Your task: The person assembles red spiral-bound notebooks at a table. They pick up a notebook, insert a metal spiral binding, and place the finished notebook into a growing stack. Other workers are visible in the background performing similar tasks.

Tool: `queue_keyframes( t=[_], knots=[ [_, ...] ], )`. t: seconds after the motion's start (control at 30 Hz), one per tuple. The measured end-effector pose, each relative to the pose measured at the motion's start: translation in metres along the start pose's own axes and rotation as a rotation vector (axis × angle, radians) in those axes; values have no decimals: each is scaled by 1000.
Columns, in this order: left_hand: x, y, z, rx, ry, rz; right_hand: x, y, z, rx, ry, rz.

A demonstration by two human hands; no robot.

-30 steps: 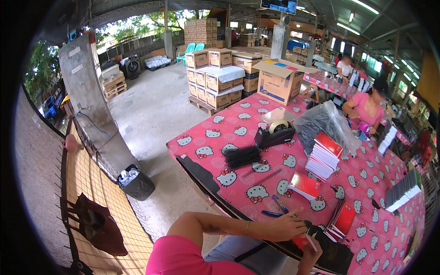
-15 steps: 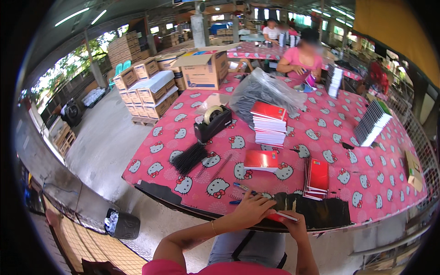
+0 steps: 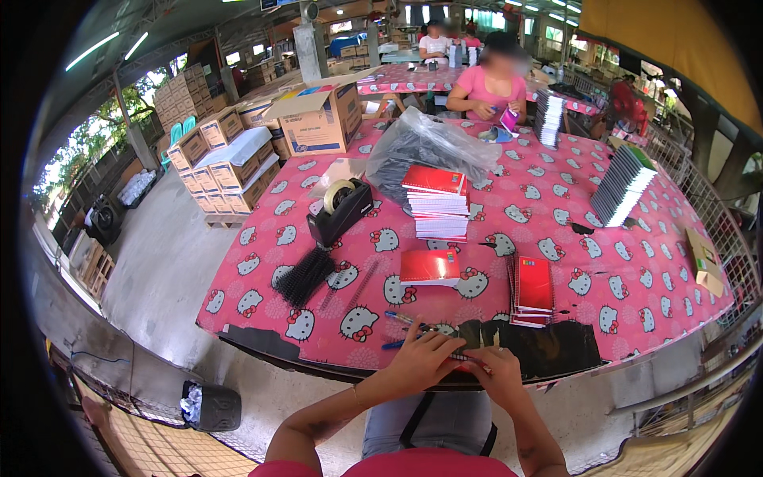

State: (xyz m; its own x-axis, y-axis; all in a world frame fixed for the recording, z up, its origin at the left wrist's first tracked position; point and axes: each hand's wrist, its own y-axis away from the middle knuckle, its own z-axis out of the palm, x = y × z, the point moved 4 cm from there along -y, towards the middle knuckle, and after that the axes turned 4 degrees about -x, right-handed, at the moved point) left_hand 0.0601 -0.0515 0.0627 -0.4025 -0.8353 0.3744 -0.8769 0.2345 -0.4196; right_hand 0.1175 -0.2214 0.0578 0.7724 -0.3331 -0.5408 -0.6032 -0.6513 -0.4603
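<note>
At the table's near edge my two hands come together over a small red notebook, seen edge-on and mostly covered by fingers. My left hand (image 3: 424, 354) is closed at its left end, fingers bent over it. My right hand (image 3: 497, 372) pinches its right end. Just beyond my left hand lie pens (image 3: 407, 319), one blue. Ahead are a low pile of red notebooks (image 3: 429, 266) and, to the right, another pile with wire spirals (image 3: 533, 290). Black spiral coils (image 3: 304, 278) lie in a bunch to the left, with loose coils (image 3: 363, 286) beside them.
A tall stack of red notebooks (image 3: 435, 208) stands farther back, by a clear plastic bag (image 3: 429, 147) and a black tape dispenser (image 3: 342, 213). Black-spined notebooks (image 3: 622, 187) stand at right. A person in pink (image 3: 489, 87) works across the table. Cardboard boxes (image 3: 322, 119) sit at far left.
My right hand has moved in toward my left, and the notebook's red cover, visible before, is now mostly hidden. The whole view has shifted slightly, so the table sits farther left and higher.
</note>
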Motion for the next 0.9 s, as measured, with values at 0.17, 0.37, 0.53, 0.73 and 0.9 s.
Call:
queue_keyframes(
  t=[0.17, 0.37, 0.53, 0.73, 0.9],
  knots=[
    [-8, 10, 9, -31, -23, 44, -6, 1, -2, 0, -68, 15],
    [-4, 8, 5, -3, -32, 42, -2, 4, -1, 9, -144, 70],
    [0, 7, 3, 21, -86, 102, -3, 0, -2, -15, -249, 154],
    [-5, 7, 5, 53, -51, 102, -1, 1, -4, -83, -278, 175],
    [-5, 4, 4, -3, -87, 81, 3, 1, -4, -88, -234, 146]
  ],
)
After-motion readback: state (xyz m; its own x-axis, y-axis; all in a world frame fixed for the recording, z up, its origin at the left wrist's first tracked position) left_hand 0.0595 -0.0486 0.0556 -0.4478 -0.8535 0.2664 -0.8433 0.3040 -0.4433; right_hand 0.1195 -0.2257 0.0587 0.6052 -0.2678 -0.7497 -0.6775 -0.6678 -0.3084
